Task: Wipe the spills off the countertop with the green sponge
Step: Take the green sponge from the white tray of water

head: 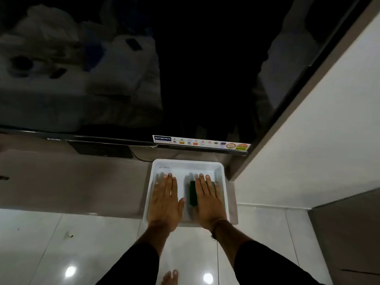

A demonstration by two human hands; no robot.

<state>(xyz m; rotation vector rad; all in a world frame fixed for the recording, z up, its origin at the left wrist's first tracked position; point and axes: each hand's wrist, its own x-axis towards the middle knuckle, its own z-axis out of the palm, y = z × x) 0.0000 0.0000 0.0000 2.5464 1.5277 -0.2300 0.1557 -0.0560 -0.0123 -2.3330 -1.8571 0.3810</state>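
A white rectangular tray (223, 182) sits on a grey-brown countertop (72, 182), near its front edge. The green sponge (192, 192) lies inside the tray on the right half. My right hand (207, 200) lies flat on top of the sponge, fingers straight and together, covering most of it. My left hand (165, 202) rests flat on the tray's left half, palm down, fingers extended, holding nothing. No spill is visible on the countertop in this dim light.
A large dark TV screen (185, 79) with a sticker strip (201, 141) stands right behind the tray. A white wall panel (318, 130) rises at the right. Glossy white floor tiles (61, 243) lie below the counter's edge, and my bare toes (170, 277) show at the bottom.
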